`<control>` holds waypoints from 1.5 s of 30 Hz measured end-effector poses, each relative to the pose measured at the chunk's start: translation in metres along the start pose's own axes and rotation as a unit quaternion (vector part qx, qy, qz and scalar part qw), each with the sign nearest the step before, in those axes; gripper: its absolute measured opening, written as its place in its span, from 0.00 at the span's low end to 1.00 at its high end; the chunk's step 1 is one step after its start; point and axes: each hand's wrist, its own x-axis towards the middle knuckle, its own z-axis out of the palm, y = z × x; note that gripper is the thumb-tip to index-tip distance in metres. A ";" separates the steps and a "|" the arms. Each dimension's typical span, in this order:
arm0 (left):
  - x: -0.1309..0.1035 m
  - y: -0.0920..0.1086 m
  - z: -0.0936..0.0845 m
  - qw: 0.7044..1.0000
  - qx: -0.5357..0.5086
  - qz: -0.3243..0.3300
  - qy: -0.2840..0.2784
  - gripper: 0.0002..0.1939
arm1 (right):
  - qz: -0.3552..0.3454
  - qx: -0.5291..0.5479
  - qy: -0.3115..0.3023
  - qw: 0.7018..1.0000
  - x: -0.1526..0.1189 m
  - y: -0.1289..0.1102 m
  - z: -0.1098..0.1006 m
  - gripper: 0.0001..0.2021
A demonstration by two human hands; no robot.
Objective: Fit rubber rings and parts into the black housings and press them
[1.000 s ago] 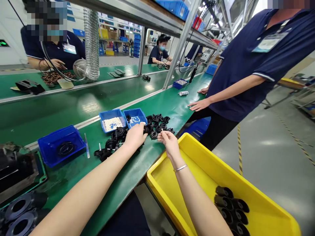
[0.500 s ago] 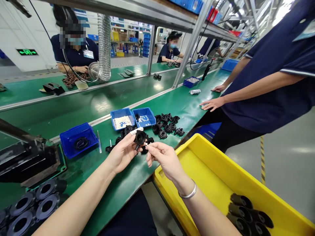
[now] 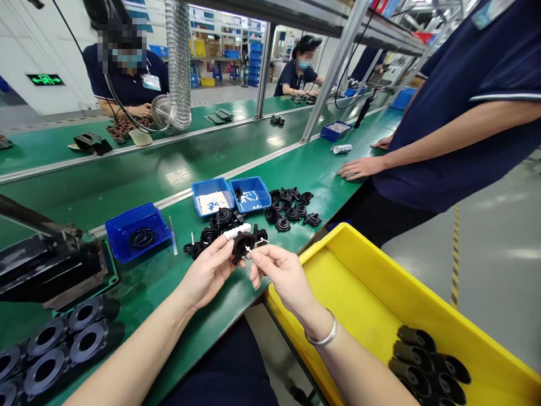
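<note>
My left hand [image 3: 213, 268] is closed around a round black plastic housing [image 3: 242, 243], its hollow side turned toward me. A white wrap covers one of its fingers. In a pinch between thumb and forefinger, my right hand [image 3: 276, 268] holds a small white plastic part [image 3: 248, 248] at the housing's opening; whether it touches the inside I cannot tell. Behind my hands lie several more black housings [image 3: 224, 217], some with white pins standing in them. Two blue bins stand behind those: one holds small white pieces [image 3: 213, 201], the other white pins [image 3: 250, 197].
A blue bin [image 3: 114, 242] with black rings is at left, beside a dark machine [image 3: 51, 259]. Black cylinders [image 3: 46, 338] stand front left. A yellow tub [image 3: 338, 276] holding black cups is at right. A co-worker's hand [image 3: 359, 168] rests on the green bench [image 3: 296, 169].
The housing has turned its opening more toward me, and the right hand's white part has come from beside it to its opening. The co-worker's nearer hand has shifted slightly left.
</note>
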 end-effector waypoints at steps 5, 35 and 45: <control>-0.002 0.000 -0.004 0.998 0.052 0.024 -0.006 0.19 | -0.026 -0.085 0.004 0.996 -0.002 0.002 0.002 0.13; -0.010 -0.020 -0.018 0.859 0.503 0.095 -0.001 0.22 | -0.061 -0.311 -0.032 0.948 -0.001 0.013 -0.019 0.14; 0.039 0.044 -0.066 0.687 0.671 0.148 0.235 0.28 | -0.067 -0.308 0.102 0.943 0.032 0.035 -0.095 0.22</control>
